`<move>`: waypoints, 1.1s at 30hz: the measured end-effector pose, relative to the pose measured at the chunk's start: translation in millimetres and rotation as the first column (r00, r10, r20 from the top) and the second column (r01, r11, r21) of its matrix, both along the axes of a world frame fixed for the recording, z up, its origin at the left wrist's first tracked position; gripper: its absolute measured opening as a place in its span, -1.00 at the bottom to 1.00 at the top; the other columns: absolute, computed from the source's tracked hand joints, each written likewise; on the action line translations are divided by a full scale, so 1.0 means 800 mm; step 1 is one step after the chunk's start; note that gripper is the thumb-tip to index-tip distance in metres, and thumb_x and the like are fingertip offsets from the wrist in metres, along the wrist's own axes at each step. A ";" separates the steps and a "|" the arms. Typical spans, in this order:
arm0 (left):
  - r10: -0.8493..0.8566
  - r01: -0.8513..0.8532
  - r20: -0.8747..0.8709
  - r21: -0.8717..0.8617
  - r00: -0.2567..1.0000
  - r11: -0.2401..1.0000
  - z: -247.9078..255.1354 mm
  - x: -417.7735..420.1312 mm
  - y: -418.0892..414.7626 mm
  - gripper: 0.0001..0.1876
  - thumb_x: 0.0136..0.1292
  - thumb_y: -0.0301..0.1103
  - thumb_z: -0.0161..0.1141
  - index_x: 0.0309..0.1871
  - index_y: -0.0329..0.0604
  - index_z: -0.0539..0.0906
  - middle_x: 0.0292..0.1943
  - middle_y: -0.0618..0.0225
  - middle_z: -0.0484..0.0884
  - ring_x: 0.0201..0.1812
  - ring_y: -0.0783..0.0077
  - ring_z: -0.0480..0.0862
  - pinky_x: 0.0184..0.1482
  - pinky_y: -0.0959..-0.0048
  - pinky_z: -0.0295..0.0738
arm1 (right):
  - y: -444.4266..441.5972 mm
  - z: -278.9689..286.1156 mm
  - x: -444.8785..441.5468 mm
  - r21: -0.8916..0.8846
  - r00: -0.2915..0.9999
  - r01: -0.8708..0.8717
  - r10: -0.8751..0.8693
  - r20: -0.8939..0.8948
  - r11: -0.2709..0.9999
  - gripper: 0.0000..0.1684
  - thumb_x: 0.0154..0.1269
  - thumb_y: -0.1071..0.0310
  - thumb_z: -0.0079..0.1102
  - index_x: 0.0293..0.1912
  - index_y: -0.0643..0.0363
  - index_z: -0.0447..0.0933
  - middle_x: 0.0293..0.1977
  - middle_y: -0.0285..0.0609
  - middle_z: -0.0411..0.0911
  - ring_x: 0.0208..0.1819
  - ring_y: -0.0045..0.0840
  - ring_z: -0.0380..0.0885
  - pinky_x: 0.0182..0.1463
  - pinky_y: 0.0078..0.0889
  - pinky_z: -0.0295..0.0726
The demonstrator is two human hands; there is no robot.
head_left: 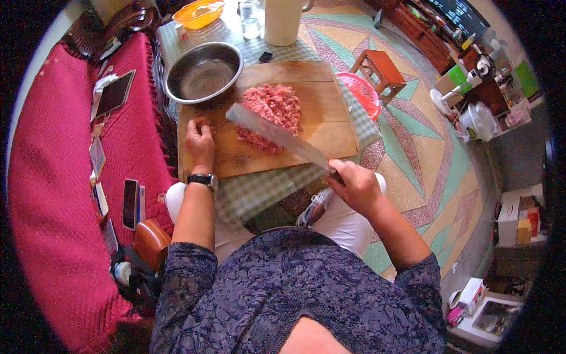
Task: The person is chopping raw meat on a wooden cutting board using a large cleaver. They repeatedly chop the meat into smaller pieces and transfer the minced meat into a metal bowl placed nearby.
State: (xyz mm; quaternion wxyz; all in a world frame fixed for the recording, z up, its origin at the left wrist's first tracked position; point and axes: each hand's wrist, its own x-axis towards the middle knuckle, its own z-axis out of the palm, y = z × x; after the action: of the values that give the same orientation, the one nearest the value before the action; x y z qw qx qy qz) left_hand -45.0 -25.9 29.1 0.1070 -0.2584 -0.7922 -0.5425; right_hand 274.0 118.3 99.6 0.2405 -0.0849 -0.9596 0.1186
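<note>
A mound of minced meat [274, 110] lies on the middle of a wooden cutting board [327, 110]. My right hand [356, 186] grips the handle of a cleaver [283, 137], whose blade reaches up and left across the near part of the meat; whether it touches the meat I cannot tell. At the board's left side is my left hand [201, 144], fingers bent, close to a dark reddish spot; whether it holds a bit of meat is unclear. Just beyond it stands a steel bowl [205, 75], partly over the board's far left corner.
The board rests on a table with a checked cloth [261, 194]. Farther back are an orange basket [194, 15], a glass jar [250, 22] and a cream pitcher [283, 22]. A pink basin [360, 93] and a wooden stool [380, 71] stand right; a red-covered sofa [57, 177] is left.
</note>
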 end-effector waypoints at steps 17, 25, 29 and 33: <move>-0.119 0.078 0.201 0.197 0.972 0.977 -0.017 -0.014 -0.004 -0.89 0.24 -0.53 -0.05 -0.21 -0.27 0.48 -0.38 0.33 0.56 -0.44 0.56 0.56 -0.36 0.59 0.48 | 0.011 -0.057 0.035 0.267 0.961 -0.213 0.152 0.233 0.940 -0.64 0.04 0.29 0.06 -0.08 0.01 0.44 -0.57 -0.26 0.28 -0.57 -0.43 0.40 -0.58 -0.41 0.38; -0.075 0.065 0.047 0.185 0.996 0.981 -0.024 -0.017 -0.005 -0.89 0.23 -0.53 -0.03 -0.23 -0.26 0.50 -0.42 0.35 0.57 -0.44 0.57 0.56 -0.38 0.59 0.48 | 0.024 -0.076 -0.013 0.291 0.983 -0.098 0.047 0.180 0.952 -0.60 0.07 0.30 0.04 -0.01 0.01 0.43 -0.54 -0.21 0.31 -0.53 -0.39 0.41 -0.55 -0.36 0.40; -0.095 0.078 0.098 0.167 0.991 0.983 -0.016 -0.012 -0.001 -0.89 0.22 -0.55 -0.02 -0.23 -0.26 0.51 -0.42 0.36 0.58 -0.45 0.57 0.57 -0.37 0.58 0.48 | 0.034 -0.076 -0.043 0.309 0.980 -0.010 -0.052 0.193 0.951 -0.53 -0.02 0.25 0.24 -0.04 0.03 0.44 -0.51 -0.20 0.33 -0.48 -0.37 0.44 -0.46 -0.34 0.44; -0.059 0.046 0.114 0.119 0.992 0.992 -0.019 -0.015 -0.004 -0.90 0.22 -0.54 -0.01 -0.23 -0.25 0.51 -0.42 0.35 0.59 -0.44 0.57 0.58 -0.37 0.58 0.49 | 0.037 -0.043 -0.053 0.166 0.979 0.036 -0.068 0.194 0.985 -0.57 0.00 0.24 0.26 -0.08 0.05 0.44 -0.53 -0.16 0.36 -0.50 -0.30 0.47 -0.42 -0.29 0.48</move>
State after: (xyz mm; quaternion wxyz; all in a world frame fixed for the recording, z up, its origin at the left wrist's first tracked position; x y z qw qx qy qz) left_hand -57.0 -28.9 13.7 0.0607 -0.2401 -0.7571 -0.6045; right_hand 231.7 147.8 65.3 0.1525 -0.1018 -0.9827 0.0248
